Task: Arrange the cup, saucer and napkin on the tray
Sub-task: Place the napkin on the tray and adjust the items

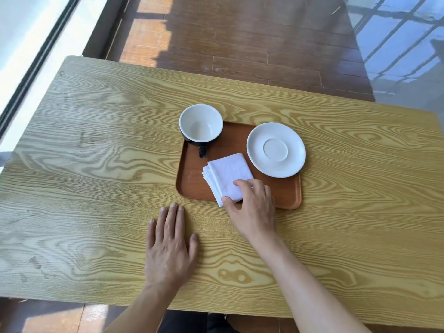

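A brown wooden tray (192, 183) lies in the middle of the table. At its far left corner stands an empty cup (200, 123), white inside and black outside, its handle pointing toward me. A white saucer (276, 149) rests on the tray's far right part, its rim overhanging the edge. A folded white napkin (227, 174) lies on the tray between them, its near corner hanging over the front rim. My right hand (252, 207) pinches the napkin's near end between thumb and fingers. My left hand (169, 243) lies flat on the table, palm down, just in front of the tray.
The light wood-grain table (96, 164) stretches wide to the left and right of the tray. Beyond its far edge is dark wooden floor (240, 32). A bright window frame runs along the left side.
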